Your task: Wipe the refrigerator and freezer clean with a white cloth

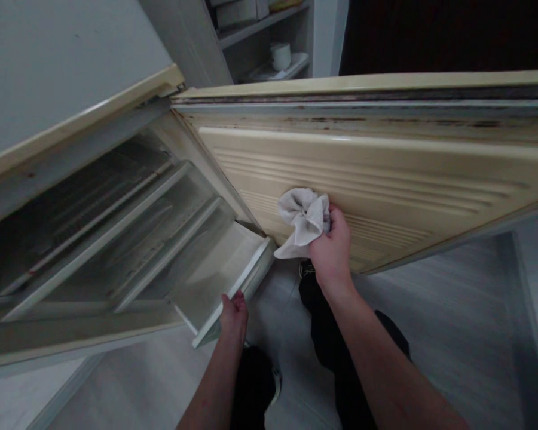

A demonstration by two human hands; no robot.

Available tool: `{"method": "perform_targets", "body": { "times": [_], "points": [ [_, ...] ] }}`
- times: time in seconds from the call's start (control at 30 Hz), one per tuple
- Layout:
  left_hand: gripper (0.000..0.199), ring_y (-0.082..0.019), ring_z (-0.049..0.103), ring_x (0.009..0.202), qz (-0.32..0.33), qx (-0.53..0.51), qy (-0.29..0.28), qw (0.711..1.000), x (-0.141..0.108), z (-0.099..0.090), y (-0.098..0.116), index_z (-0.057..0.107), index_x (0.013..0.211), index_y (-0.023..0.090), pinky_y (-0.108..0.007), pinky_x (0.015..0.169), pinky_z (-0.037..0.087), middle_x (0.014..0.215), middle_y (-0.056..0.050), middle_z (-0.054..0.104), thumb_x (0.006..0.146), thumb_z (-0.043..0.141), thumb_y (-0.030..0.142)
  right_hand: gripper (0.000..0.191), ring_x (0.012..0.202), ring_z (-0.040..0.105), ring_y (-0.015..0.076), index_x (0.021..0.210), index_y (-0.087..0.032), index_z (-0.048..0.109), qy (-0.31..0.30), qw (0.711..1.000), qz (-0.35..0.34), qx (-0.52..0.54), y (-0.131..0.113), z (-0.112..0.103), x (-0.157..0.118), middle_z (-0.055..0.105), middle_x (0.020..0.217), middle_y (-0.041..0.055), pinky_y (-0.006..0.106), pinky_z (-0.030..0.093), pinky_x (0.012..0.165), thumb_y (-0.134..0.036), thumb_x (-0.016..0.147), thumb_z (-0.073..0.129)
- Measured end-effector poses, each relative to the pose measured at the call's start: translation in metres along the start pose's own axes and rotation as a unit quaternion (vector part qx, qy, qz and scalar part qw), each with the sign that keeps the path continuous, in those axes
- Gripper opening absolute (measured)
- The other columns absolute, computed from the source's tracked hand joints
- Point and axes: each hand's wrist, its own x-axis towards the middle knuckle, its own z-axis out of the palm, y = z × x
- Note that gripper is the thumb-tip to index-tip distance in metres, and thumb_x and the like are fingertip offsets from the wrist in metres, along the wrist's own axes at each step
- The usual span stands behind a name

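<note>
My right hand (333, 245) grips a crumpled pale cloth (305, 215) close to the ribbed inner face of the open freezer door (367, 161); whether the cloth touches the door I cannot tell. Lower and to the left, my left hand (234, 313) has its fingers and thumb closed over the front rim of a pale drawer (224, 251). That drawer is pulled part way out of the bottom of the freezer cabinet (83, 337). Its inside looks bare. Dark stains run along the door's top edge and seal.
Shelves (152, 215) fill the cabinet above the drawer. Behind the door, a wall shelf (260, 27) bears a white mug (280, 56) and boxes. My legs and shoes stand on the grey floor (452, 304) between drawer and door.
</note>
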Motion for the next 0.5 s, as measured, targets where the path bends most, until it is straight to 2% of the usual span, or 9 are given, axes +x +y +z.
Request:
{"method": "perform_targets", "body": {
  "times": [0.1, 0.2, 0.3, 0.37, 0.43, 0.47, 0.5],
  "points": [
    [0.021, -0.009, 0.061, 0.067, 0.011, 0.01, 0.024, 1.0, -0.01, 0.0, 0.002, 0.06, 0.12, 0.012, -0.018, 0.057, 0.056, 0.09, -0.001, 0.062, 0.107, 0.057, 0.027, 0.029, 0.1, 0.066, 0.0211, 0.111, -0.017, 0.067, 0.011, 1.0, -0.005, 0.019, 0.001, 0.002, 0.0, 0.073, 0.112, 0.0082, 0.034, 0.051, 0.091, -0.03, 0.086, 0.064],
    [0.025, -0.009, 0.062, 0.065, -0.007, 0.05, 0.013, 0.999, -0.027, 0.005, 0.002, 0.057, 0.126, 0.012, -0.018, 0.057, 0.057, 0.089, -0.001, 0.062, 0.11, 0.048, 0.028, 0.028, 0.099, 0.065, 0.0204, 0.111, -0.018, 0.067, 0.017, 1.0, -0.009, 0.02, 0.002, 0.004, -0.001, 0.073, 0.113, 0.0079, 0.034, 0.05, 0.091, -0.032, 0.086, 0.066],
    [0.03, -0.013, 0.065, 0.063, -0.061, 0.124, -0.042, 0.99, -0.062, 0.01, 0.001, 0.059, 0.12, 0.006, -0.022, 0.054, 0.057, 0.084, -0.007, 0.064, 0.11, 0.042, 0.029, 0.03, 0.1, 0.065, 0.0202, 0.113, -0.018, 0.067, 0.008, 1.0, -0.013, 0.019, 0.003, 0.007, -0.002, 0.073, 0.114, 0.0079, 0.033, 0.051, 0.091, -0.034, 0.087, 0.066],
    [0.021, -0.018, 0.07, 0.069, -0.069, 0.165, -0.099, 0.979, -0.092, 0.01, 0.004, 0.063, 0.111, 0.006, -0.026, 0.056, 0.059, 0.089, -0.013, 0.068, 0.103, 0.056, 0.023, 0.032, 0.099, 0.065, 0.0199, 0.114, -0.018, 0.067, -0.006, 1.0, -0.012, 0.013, 0.004, 0.009, -0.004, 0.072, 0.111, 0.0077, 0.033, 0.051, 0.089, -0.036, 0.087, 0.067],
    [0.021, -0.022, 0.074, 0.082, -0.022, 0.2, -0.179, 0.963, -0.118, 0.008, 0.012, 0.069, 0.107, 0.01, -0.026, 0.062, 0.059, 0.105, -0.014, 0.073, 0.09, 0.074, 0.022, 0.034, 0.092, 0.064, 0.0186, 0.113, -0.018, 0.067, -0.036, 0.999, 0.005, 0.016, 0.004, 0.013, -0.006, 0.072, 0.104, 0.0063, 0.03, 0.051, 0.083, -0.039, 0.087, 0.069],
    [0.026, -0.022, 0.074, 0.085, 0.037, 0.245, -0.231, 0.941, -0.127, 0.007, 0.016, 0.072, 0.104, 0.011, -0.027, 0.066, 0.059, 0.108, -0.014, 0.074, 0.086, 0.08, 0.028, 0.035, 0.088, 0.063, 0.0177, 0.111, -0.017, 0.067, -0.056, 0.998, 0.019, 0.021, 0.004, 0.016, -0.008, 0.071, 0.1, 0.0053, 0.029, 0.051, 0.08, -0.042, 0.087, 0.07],
    [0.028, -0.022, 0.073, 0.086, 0.118, 0.305, -0.266, 0.907, -0.134, 0.005, 0.021, 0.074, 0.099, 0.012, -0.027, 0.069, 0.058, 0.107, -0.013, 0.075, 0.084, 0.08, 0.035, 0.036, 0.084, 0.063, 0.0168, 0.109, -0.017, 0.067, -0.079, 0.996, 0.031, 0.027, 0.003, 0.018, -0.01, 0.071, 0.096, 0.0045, 0.028, 0.05, 0.077, -0.045, 0.086, 0.07]
  ]
}}
